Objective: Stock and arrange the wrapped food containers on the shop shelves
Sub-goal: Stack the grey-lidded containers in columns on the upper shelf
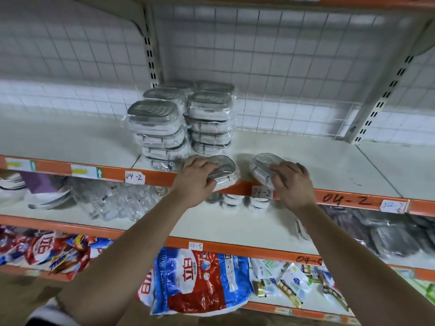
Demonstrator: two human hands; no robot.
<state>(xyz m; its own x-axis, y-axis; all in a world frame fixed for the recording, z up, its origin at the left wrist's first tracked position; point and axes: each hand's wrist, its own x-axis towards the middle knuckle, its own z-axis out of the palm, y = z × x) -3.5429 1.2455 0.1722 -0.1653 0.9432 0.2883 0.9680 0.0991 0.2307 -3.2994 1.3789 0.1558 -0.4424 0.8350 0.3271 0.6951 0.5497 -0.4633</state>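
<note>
- Your left hand (197, 180) has its fingers (208, 167) curled over the near end of an oval food container with a ribbed grey metal lid, sealed in clear plastic wrap. This is the left container (224, 167), and the grip on it is closed.
- Your right hand (292, 184) has its fingers (282, 170) bent and spread over the near end of a second wrapped oval container of the same kind, the right container (262, 164). The fingertips wrap its edge; the thumb is hidden.
- Both held containers lie at the front lip of the cream shelf (329, 161), over its orange front rail (353, 201). They are apart, with bare shelf between them.
- The closed lids hide what is inside. Through the wrap you can see a white body with a dark band under each lid.
- Directly behind the left container stand the left stack (156, 132) and the right stack (210, 121) of identical wrapped containers. Further stacks stand behind them, near the white wire grid panel (294, 67).
- The left container lies just in front of both stacks.
- A white paper label (262, 192) marked "04-2" is fixed to the rail between your hands.
- More wrapped containers (235, 200) sit on the shelf below.
</note>
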